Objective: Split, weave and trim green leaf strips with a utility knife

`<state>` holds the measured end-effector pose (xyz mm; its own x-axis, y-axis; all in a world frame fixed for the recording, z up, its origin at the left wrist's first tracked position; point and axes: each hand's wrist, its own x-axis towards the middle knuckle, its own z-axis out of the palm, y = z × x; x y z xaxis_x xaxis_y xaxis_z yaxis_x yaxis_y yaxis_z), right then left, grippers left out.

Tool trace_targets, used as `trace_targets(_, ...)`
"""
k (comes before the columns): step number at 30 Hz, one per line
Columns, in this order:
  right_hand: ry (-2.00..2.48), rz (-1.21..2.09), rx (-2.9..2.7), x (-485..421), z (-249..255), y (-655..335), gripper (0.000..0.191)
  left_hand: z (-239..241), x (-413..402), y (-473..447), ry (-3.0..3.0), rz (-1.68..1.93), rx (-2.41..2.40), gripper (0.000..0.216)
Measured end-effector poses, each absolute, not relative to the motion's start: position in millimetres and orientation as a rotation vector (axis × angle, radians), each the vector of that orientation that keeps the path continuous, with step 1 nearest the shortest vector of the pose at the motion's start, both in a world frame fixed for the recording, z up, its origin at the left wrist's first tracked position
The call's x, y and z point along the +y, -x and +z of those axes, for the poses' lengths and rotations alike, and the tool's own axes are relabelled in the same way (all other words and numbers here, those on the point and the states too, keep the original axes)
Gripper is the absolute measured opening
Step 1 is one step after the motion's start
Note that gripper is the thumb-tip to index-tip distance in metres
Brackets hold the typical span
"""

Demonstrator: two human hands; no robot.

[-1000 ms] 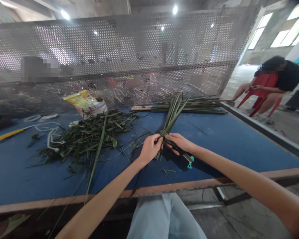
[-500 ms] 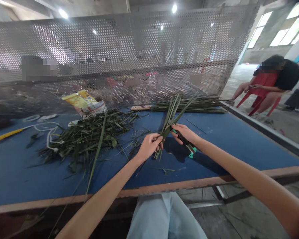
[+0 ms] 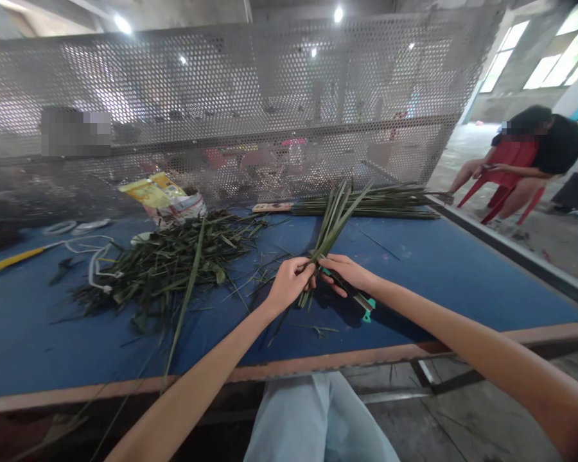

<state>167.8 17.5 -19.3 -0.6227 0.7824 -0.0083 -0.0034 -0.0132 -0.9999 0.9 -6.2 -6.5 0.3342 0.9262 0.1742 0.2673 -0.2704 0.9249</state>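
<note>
My left hand (image 3: 289, 283) is closed round the lower end of a bunch of long green leaf strips (image 3: 334, 218) that fans up and away over the blue table (image 3: 443, 269). My right hand (image 3: 345, 272) is closed on a small knife with a teal handle (image 3: 361, 303), its blade end against the base of the bunch. Both hands meet just above the table, near its middle front.
A heap of cut green leaves (image 3: 173, 260) lies to the left, with a yellow packet (image 3: 161, 192) behind it. Stripped stalks (image 3: 380, 202) lie along the perforated metal screen (image 3: 231, 109). White cord (image 3: 94, 253) and a yellow tool (image 3: 9, 260) sit far left. A person sits on a red chair (image 3: 510, 163) at right.
My right hand rose along the leaf bunch and then came back down to its base beside my left hand. The bunch shifted slightly.
</note>
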Motion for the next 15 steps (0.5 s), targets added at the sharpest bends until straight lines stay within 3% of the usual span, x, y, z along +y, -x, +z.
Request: trace_targets(15,0.807,1.687,-1.541,25.4,-12.3,-177.2,0.019,-10.0,-8.1,4.3,-1.690,0.974,1.084,0.027)
